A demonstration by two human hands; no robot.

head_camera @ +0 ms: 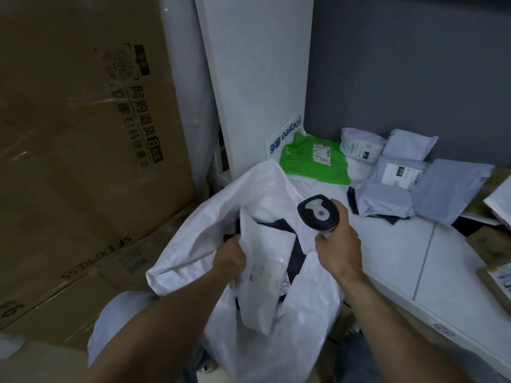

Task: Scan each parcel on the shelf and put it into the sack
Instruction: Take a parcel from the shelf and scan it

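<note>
A big white woven sack (193, 244) stands open below the white shelf (392, 258). My left hand (231, 258) grips a white parcel (265, 258) by its left edge, and the parcel sits partly inside the sack's mouth. My right hand (338, 247) holds a black and grey handheld scanner (318, 214) by its handle, over the sack's right rim. On the shelf lie a green parcel (312, 161) near the back corner and several pale grey parcels (401, 183) to its right.
Large brown cardboard boxes (83, 134) fill the left side. A white upright panel (254, 78) and a dark grey wall (414, 64) close the shelf's back. More parcels and a brown box (497, 280) lie at the shelf's right edge. A blue and white sign (282, 136) leans in the corner.
</note>
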